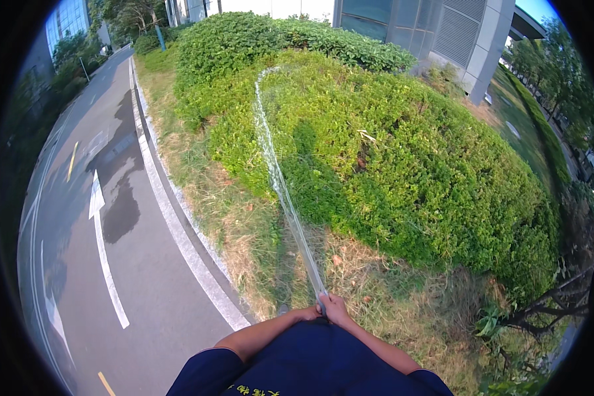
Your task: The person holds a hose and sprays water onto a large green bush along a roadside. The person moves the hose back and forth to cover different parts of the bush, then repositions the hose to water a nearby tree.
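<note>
Both my hands are together in front of my dark blue shirt, at the lower middle of the view. My right hand (336, 310) is closed around the end of a hose (322, 308), of which only a short dark piece shows. Close against it, my left hand (306, 313) is also closed on the hose, its fingers partly hidden. From the hose end a stream of water (281, 186) shoots forward and slightly left, breaking into drops over the green hedge (416, 165). My body hides the rest of the hose.
Dry grass (244, 244) borders the hedge. Left of it run a pale curb (178, 254) and a grey road (158, 297) with white arrows and a wet patch (122, 211). Bare branches (548, 307) stick out at the right. A building (465, 39) stands behind the hedge.
</note>
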`<state>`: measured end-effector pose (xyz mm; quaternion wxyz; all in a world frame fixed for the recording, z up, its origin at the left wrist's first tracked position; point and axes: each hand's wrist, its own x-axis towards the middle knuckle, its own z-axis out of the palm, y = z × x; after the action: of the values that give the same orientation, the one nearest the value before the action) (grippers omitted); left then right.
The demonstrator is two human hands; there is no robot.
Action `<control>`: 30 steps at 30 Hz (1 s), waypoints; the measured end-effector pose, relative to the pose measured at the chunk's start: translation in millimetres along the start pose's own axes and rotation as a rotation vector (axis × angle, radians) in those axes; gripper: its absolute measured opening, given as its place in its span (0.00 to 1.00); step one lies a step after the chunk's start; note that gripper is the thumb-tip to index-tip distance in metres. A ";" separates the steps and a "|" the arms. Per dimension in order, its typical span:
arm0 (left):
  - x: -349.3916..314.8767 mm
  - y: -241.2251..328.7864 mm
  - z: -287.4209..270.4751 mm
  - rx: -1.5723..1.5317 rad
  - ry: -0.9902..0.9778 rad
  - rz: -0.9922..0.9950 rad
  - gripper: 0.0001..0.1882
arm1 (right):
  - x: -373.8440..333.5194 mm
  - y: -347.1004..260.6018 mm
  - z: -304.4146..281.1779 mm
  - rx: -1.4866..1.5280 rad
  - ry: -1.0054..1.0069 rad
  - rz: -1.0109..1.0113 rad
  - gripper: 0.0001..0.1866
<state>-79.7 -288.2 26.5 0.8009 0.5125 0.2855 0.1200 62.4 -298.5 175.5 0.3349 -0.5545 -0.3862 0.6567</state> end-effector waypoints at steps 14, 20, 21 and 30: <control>-12.0 23.2 5.2 0.175 0.024 -0.060 0.11 | 3.3 1.0 0.6 -0.030 -0.049 -0.009 0.17; -14.0 30.6 7.7 0.148 0.026 -0.100 0.11 | 6.7 5.3 0.3 -0.019 -0.031 0.013 0.17; -14.5 32.3 8.7 0.124 0.041 -0.107 0.11 | 6.7 5.3 0.2 -0.019 -0.025 0.032 0.17; -4.0 20.5 9.8 0.004 0.013 -0.044 0.14 | 1.3 -4.2 -2.1 -0.005 0.030 0.097 0.18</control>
<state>-75.2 -288.4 49.0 0.8004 0.5070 0.3021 0.1050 64.3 -295.1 178.5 0.3069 -0.5832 -0.3552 0.6630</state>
